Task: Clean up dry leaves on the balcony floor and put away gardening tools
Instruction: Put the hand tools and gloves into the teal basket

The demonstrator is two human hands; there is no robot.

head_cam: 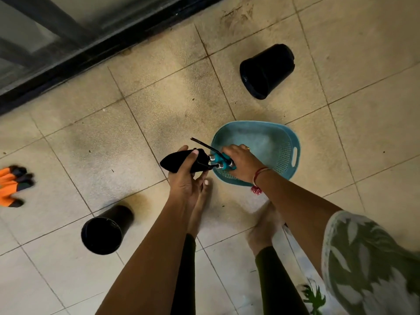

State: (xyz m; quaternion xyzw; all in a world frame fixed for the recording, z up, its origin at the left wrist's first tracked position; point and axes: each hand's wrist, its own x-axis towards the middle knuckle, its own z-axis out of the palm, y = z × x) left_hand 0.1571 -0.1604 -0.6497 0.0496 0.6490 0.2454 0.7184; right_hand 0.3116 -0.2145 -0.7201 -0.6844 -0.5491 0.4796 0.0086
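**Tools at the basket, pots and gloves still on the floor**

A leaf-print sleeve [368, 264] covers the right upper arm, and both bare forearms reach down over the tiled floor [113, 144]. The garden tools [204, 161], a bundle with black heads, metal collars and teal grips, are held just above the near rim of the teal basket [293, 142]. The left hand [184, 176] has thumb and fingers wrapped round the black trowel blade. The right hand [241, 160] is clamped on the teal grips. The basket looks bare inside, so stowing seems barely begun. 2 black pots [267, 69] [104, 230] lie tipped over, and orange gloves [13, 185] lie far left. Only tiny specks show; no leaf pile is visible.
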